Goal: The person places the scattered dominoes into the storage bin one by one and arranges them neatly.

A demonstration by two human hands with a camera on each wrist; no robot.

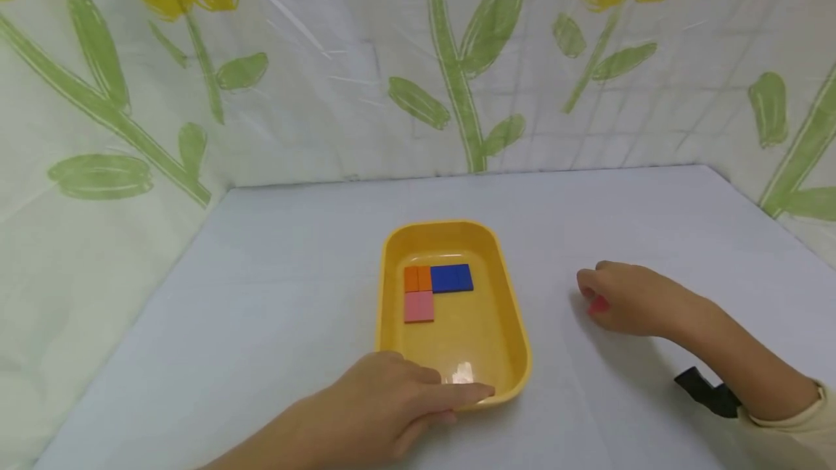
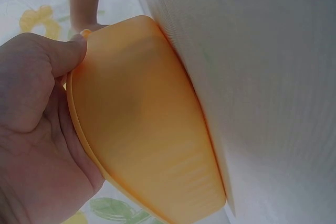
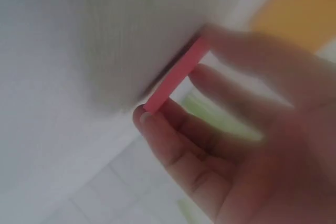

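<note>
A yellow plastic tray [image 1: 477,336] stands on the table. My left hand [image 1: 385,405] grips its near rim, index finger stretched along the edge; in the left wrist view the thumb [image 2: 68,53] presses the tray's outer wall [image 2: 142,114]. Inside lie two narrow orange tiles [image 1: 418,279], a blue piece [image 1: 452,278] against their right side and a pink square tile [image 1: 419,307] below them. To the right of the tray, my right hand [image 1: 630,302] pinches a flat red tile [image 3: 176,77] by its ends, close to the table surface.
White cloth covers the table [image 1: 294,274]. Behind and at both sides hangs a pale curtain [image 1: 313,93] painted with yellow flowers and green leaves. A black strap [image 1: 708,392] sits by the right wrist, near a cream sleeve [image 1: 793,426].
</note>
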